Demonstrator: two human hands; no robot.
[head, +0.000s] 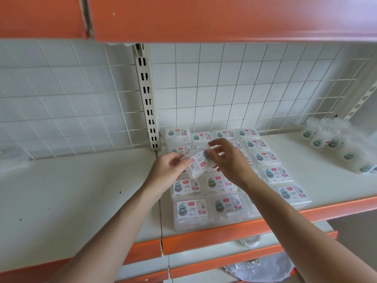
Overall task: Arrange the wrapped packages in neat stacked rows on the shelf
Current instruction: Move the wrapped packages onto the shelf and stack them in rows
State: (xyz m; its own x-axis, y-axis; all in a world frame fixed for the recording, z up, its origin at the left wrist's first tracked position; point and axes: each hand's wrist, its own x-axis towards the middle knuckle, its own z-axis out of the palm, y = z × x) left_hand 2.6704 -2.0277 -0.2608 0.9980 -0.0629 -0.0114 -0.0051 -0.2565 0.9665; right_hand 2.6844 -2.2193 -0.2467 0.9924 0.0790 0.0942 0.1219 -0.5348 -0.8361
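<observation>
Nearest you, the shelf [318,176] with its orange front lip carries the rows of packages [191,210], laid flat side by side, labels up. Above those rows, your left grip [169,168] and right grip [229,160] both pinch one wrapped package [199,163], tilted, with fingertips at its two ends. Farther right, a loose pile [334,144] of packages lies near the wire grid [224,88]
</observation>
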